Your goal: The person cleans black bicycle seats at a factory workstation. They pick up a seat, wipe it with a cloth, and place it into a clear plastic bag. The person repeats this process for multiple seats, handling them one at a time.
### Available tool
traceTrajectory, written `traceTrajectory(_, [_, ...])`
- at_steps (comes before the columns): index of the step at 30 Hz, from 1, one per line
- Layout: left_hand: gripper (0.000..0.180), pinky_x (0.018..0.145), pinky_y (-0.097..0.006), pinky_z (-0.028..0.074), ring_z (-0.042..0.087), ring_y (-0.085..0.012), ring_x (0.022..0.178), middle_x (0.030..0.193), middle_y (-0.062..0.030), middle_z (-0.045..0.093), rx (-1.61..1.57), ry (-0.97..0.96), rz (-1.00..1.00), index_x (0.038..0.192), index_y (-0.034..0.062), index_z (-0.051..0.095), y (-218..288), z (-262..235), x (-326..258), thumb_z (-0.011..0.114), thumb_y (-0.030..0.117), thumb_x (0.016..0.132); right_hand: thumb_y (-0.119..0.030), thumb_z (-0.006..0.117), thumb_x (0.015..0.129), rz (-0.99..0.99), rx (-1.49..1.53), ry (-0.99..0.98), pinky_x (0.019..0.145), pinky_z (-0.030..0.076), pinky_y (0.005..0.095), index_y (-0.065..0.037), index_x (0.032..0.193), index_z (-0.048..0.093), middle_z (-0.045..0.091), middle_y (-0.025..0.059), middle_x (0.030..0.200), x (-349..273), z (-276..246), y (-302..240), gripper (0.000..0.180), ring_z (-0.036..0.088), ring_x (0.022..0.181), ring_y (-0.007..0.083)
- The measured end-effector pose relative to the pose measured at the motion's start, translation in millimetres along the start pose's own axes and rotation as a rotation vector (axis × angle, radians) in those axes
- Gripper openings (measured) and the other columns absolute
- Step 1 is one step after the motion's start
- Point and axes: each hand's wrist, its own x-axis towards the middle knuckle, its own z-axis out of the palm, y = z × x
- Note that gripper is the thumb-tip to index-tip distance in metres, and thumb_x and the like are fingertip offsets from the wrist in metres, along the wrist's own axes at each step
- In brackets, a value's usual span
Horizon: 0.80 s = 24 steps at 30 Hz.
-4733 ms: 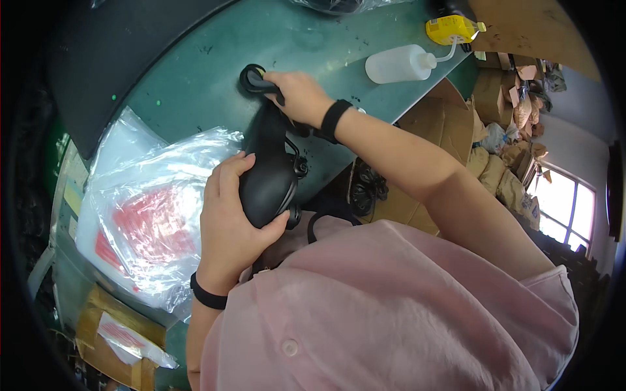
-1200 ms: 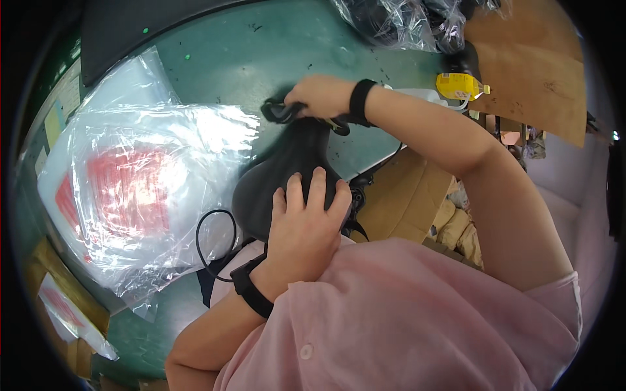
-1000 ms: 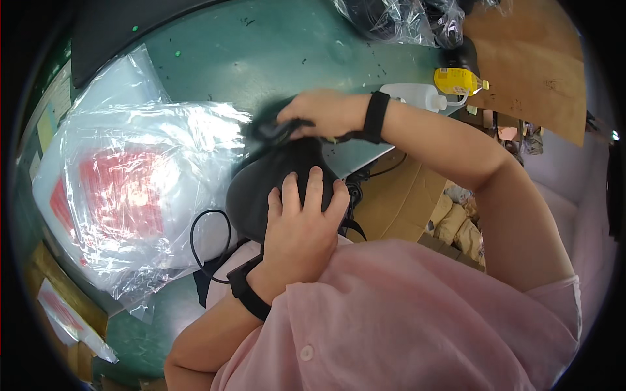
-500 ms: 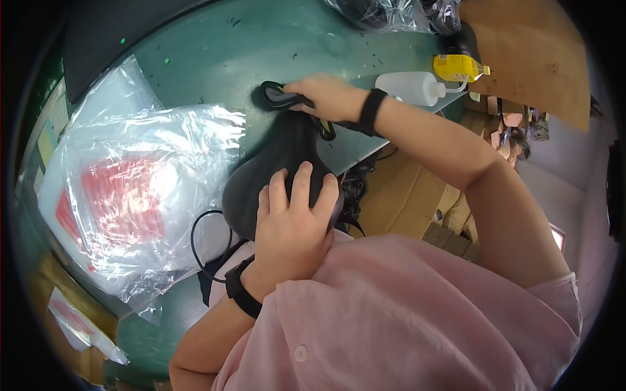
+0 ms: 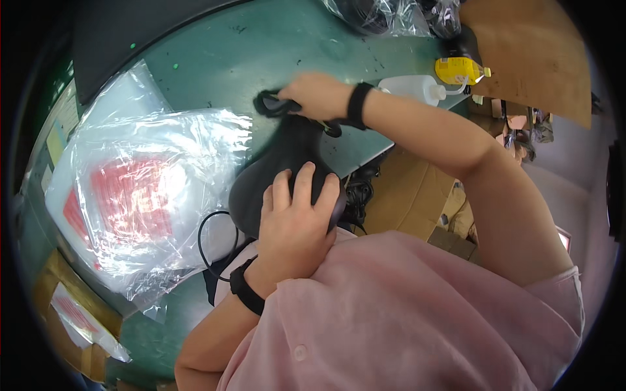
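A black bicycle saddle [image 5: 264, 173] lies tilted at the table edge against my lap, its narrow nose pointing away from me. My left hand [image 5: 297, 218] grips its wide rear end, fingers spread over the top and the thumb down the side. Just beyond the nose, my right hand [image 5: 316, 96] is closed on a black looped piece with a grey inside [image 5: 277, 104]; its exact kind is unclear, and motion blurs hand and piece. Below that wrist a small dark part [image 5: 332, 129] shows beside the nose. A thin black cable loop [image 5: 201, 244] sticks out left of the saddle.
Clear plastic bags with red print [image 5: 143, 195] pile up on the green table [image 5: 215, 58] at left. A white squeeze bottle [image 5: 414, 88] and a yellow bottle [image 5: 460, 70] lie at the far right. Cardboard [image 5: 407, 195] is beyond the right table edge; an open carton [image 5: 81, 319] is lower left.
My right hand has moved slightly left and down with the black looped piece. My left hand keeps its hold on the saddle. The whole view has shifted a little.
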Motion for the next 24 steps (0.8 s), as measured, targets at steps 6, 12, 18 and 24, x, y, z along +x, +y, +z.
traceTrajectory(6, [0.069,0.097,-0.047,0.041,0.042,-0.0397,0.12,0.133,-0.0133,0.044,0.047,0.043,0.001,0.125,0.0148,0.052,1,11,-1,0.08,0.019,0.062,-0.013,0.067,0.079,-0.056,0.106,-0.208,0.078,0.048,0.046,-0.005,0.107,0.062,0.065,0.0187,0.099,-15,-14,-27,0.029,0.06,0.093,0.0391])
traceTrajectory(12, [0.066,0.098,-0.047,0.04,0.042,-0.0391,0.12,0.133,-0.0135,0.044,0.005,0.016,0.012,0.123,0.0153,0.052,1,4,-3,0.079,0.02,0.063,-0.018,0.067,0.081,-0.027,0.037,-0.399,0.084,0.047,0.0426,-0.003,0.113,0.063,0.065,0.0189,0.101,35,-18,2,0.036,0.06,0.097,0.0365])
traceTrajectory(18, [0.065,0.098,-0.046,0.04,0.042,-0.0387,0.12,0.132,-0.0137,0.045,0.021,0.042,0.002,0.122,0.0156,0.053,0,8,-1,0.079,0.019,0.062,-0.021,0.067,0.082,-0.092,0.334,-0.473,0.085,0.046,0.0393,-0.006,0.107,0.066,0.065,0.0162,0.1,7,-39,-12,0.03,0.06,0.099,0.0314])
traceTrajectory(24, [0.066,0.097,-0.046,0.041,0.042,-0.0391,0.12,0.132,-0.0135,0.045,0.014,0.014,0.012,0.123,0.0153,0.052,-2,2,-2,0.08,0.02,0.062,-0.027,0.062,0.085,-0.075,-0.035,-0.379,0.084,0.046,0.0428,-0.004,0.107,0.064,0.065,0.0167,0.097,21,-25,34,0.032,0.06,0.098,0.0336])
